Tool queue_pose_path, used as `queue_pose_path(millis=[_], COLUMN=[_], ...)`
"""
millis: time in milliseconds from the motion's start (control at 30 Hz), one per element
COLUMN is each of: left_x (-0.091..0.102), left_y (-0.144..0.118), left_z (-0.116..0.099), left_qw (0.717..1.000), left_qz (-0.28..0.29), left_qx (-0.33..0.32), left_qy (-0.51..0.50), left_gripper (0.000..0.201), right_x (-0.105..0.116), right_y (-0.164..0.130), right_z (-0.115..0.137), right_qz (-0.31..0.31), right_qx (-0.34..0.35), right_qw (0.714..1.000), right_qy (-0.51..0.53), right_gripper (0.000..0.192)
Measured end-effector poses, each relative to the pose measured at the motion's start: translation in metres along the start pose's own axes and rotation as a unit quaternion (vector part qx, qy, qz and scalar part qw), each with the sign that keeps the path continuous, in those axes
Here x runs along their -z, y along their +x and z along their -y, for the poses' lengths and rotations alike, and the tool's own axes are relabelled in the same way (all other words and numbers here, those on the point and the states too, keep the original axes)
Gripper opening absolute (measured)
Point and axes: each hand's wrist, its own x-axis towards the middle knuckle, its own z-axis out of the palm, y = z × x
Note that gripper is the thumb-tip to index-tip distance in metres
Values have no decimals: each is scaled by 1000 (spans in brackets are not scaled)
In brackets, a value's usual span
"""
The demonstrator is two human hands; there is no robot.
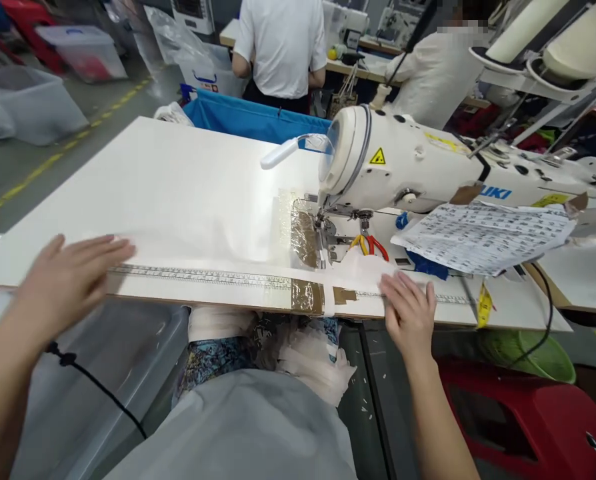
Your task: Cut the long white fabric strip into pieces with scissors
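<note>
A white sewing machine stands on the white table, its needle area just beyond a strip of white cloth. This cloth runs along the front of the table, pale against the white top, so its outline is hard to follow. My left hand lies over its left end with the fingers stretched out and the thumb apart. At the right end, my right hand rests with spread fingers on the cloth near the table edge. A measuring tape is fixed along the front edge between my hands.
Yellow-and-red-handled snips lie beside the needle area. A printed sheet hangs from the machine. Behind the table is a blue fabric bin. Two people work further back. A red stool and green basket stand below right.
</note>
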Motion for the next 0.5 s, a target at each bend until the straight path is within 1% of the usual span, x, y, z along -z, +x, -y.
queue_pose_path(millis=[33, 100, 167, 200, 233, 300, 367, 433, 500], left_x=[-7, -16, -22, -25, -28, -35, -44, -50, -53], left_y=[-7, -20, -31, -35, -39, -44, -48, -52, -55], left_z=[-2, -12, -31, -42, -54, -73, -82, -82, -78], left_qw=[1000, 999, 999, 998, 997, 995, 990, 986, 984], left_qz=[6, 0, -32, -42, -32, -20, -23, -31, -35], left_qx=[-17, -21, 16, 34, 53, 82, 111, 133, 142], left_qy=[21, 31, 26, 28, 39, 61, 79, 94, 104], left_gripper=[50, 52, 52, 52, 51, 53, 54, 52, 49], right_x=[-3, -5, -5, -5, -5, -6, -9, -14, -23], right_y=[-6, -14, -15, -14, -12, -10, -12, -19, -31], right_z=[5, 17, 30, 37, 43, 53, 54, 48, 35], right_qz=[11, -9, -27, -22, -7, 41, 75, 77, 50], right_qx=[-9, -45, -78, -87, -91, -84, -64, -34, -2], right_qw=[1000, 999, 997, 996, 995, 994, 993, 994, 996], right_qy=[6, 0, 2, 16, 34, 62, 66, 63, 78], right_gripper=[28, 31, 33, 34, 35, 40, 44, 47, 49])
